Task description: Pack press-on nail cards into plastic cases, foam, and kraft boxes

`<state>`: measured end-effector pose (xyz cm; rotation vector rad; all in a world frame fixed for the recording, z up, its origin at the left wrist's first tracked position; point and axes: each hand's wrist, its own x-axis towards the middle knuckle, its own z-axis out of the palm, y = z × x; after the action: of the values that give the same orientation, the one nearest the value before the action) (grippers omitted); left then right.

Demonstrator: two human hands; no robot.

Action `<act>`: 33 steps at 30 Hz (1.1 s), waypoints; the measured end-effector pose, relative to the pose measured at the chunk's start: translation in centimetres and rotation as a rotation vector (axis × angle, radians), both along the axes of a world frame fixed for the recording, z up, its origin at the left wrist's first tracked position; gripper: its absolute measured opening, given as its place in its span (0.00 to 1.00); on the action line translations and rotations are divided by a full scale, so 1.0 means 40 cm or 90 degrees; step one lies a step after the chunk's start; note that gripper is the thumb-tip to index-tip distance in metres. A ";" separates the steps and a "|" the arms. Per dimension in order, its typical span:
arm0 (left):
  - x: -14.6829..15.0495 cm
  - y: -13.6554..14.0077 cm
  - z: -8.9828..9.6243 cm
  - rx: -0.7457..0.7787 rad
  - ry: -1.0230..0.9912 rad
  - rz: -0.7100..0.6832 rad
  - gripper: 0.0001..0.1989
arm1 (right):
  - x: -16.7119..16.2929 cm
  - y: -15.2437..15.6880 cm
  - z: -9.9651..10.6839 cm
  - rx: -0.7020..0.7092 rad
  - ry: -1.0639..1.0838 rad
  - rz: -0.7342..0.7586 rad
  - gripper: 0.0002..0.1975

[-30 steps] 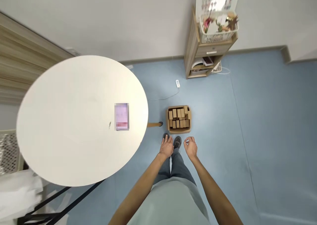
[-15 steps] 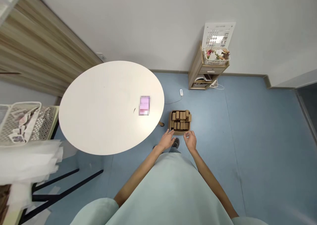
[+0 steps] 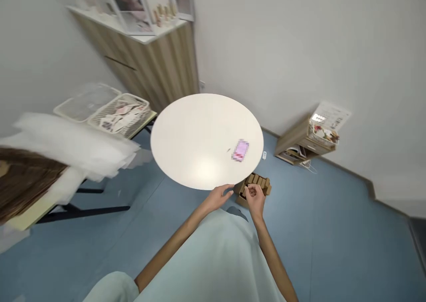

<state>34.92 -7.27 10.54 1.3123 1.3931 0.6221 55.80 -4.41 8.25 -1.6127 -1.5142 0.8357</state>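
My left hand (image 3: 218,198) is just off the near edge of the white oval table (image 3: 203,129), thumb and fingers apart, with nothing in it. To its right, my right hand (image 3: 256,201) has its fingers curled in towards the thumb; what they hold, if anything, is too small to make out. Below and behind that hand a cardboard box (image 3: 242,200) stands on the floor, filled with several small brown boxes (image 3: 258,180). The right hand covers part of it. On the table lies a pixelated pink and purple rectangular item (image 3: 241,150), beside a small dark mark.
At left, a side table carries white mesh baskets (image 3: 133,109), white sheets (image 3: 76,142) and a brown stack (image 3: 26,182). A wooden cabinet (image 3: 166,62) with picture frames stands behind. A small shelf unit (image 3: 296,142) is by the wall, near a white device (image 3: 264,155) on the floor.
The view has swung left and up, so the cabinet top and picture frames now show. Both hands stay in front of my body; the left remains spread, the right curled.
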 end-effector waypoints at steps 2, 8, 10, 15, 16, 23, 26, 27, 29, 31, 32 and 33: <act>-0.073 -0.039 0.014 0.006 -0.022 0.058 0.26 | -0.083 0.002 0.034 0.016 0.009 0.048 0.13; -0.235 -0.116 0.022 0.021 -0.093 0.237 0.23 | -0.297 0.005 0.120 -0.005 0.030 0.200 0.11; -0.282 -0.128 0.018 0.028 -0.125 0.292 0.23 | -0.359 0.015 0.129 -0.016 0.033 0.246 0.10; -0.426 -0.150 0.003 0.039 -0.159 0.398 0.23 | -0.525 0.064 0.093 -0.043 0.049 0.320 0.11; -0.463 -0.153 0.001 0.034 -0.160 0.412 0.24 | -0.563 0.076 0.080 -0.050 0.051 0.327 0.12; -0.787 -0.124 0.033 -0.054 -0.080 0.469 0.26 | -0.876 0.175 0.010 -0.128 0.078 0.340 0.16; -0.929 -0.092 0.060 -0.090 -0.020 0.480 0.26 | -1.012 0.220 -0.001 -0.165 0.090 0.344 0.15; -0.971 -0.082 0.066 -0.095 -0.001 0.485 0.26 | -1.055 0.233 -0.003 -0.173 0.092 0.349 0.15; -1.046 -0.063 0.070 -0.100 0.025 0.495 0.27 | -1.133 0.257 -0.005 -0.183 0.094 0.365 0.15; -1.107 -0.050 0.064 -0.097 0.037 0.508 0.27 | -1.199 0.276 -0.003 -0.185 0.096 0.383 0.14; -1.133 -0.045 0.058 -0.095 0.037 0.516 0.28 | -1.228 0.284 -0.001 -0.185 0.097 0.389 0.14; -1.157 -0.042 0.050 -0.093 0.034 0.523 0.28 | -1.254 0.291 0.002 -0.185 0.098 0.393 0.14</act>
<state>-11.37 -8.96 12.55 0.6027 1.9817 0.9982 5.64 7.21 8.33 -1.2298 -1.8680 1.5380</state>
